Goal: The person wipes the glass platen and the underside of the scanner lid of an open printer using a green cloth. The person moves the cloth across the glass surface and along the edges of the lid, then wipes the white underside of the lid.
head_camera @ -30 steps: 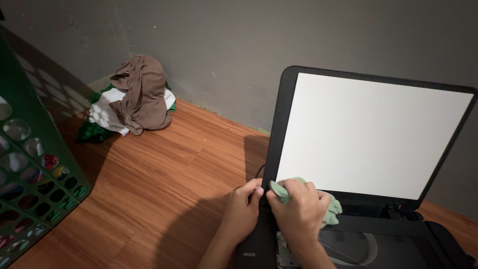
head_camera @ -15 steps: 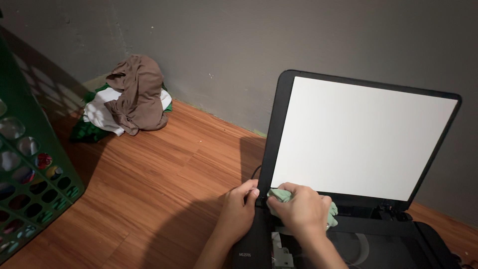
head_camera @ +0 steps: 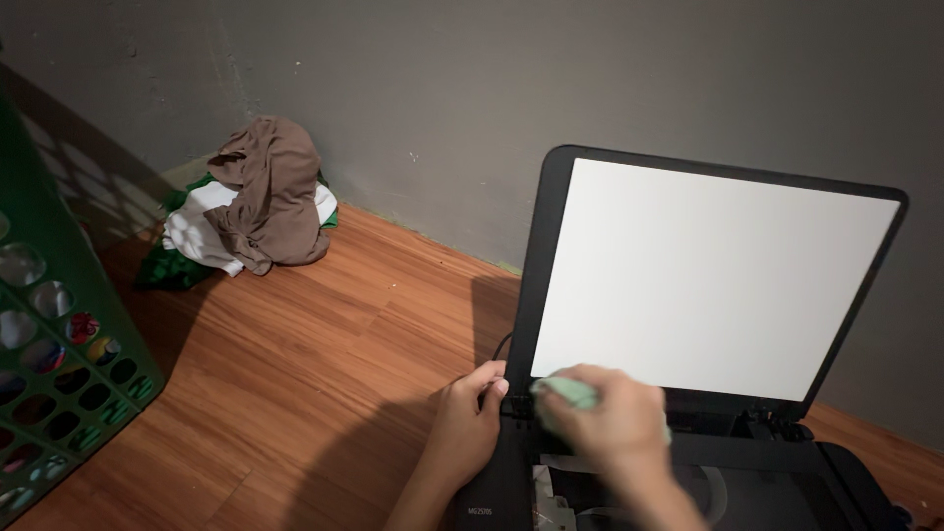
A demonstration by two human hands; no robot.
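While right hand has slid left, fingers gripping green cloth, left hand steadying scanner.

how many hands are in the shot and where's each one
2. The left hand rests on the left edge of the black scanner, by its raised lid. The right hand, blurred, presses a pale green cloth near the lid's hinge.

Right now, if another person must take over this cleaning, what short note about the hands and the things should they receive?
Left hand rests on the left front edge of the black flatbed scanner-printer, steadying it.
Right hand, blurred, holds a pale green cloth at the lower left corner of the raised lid's white underside.
Done: lid is open, cloth is at the lid.
Left: how much is already wiped cannot be told; glass bed is mostly hidden.
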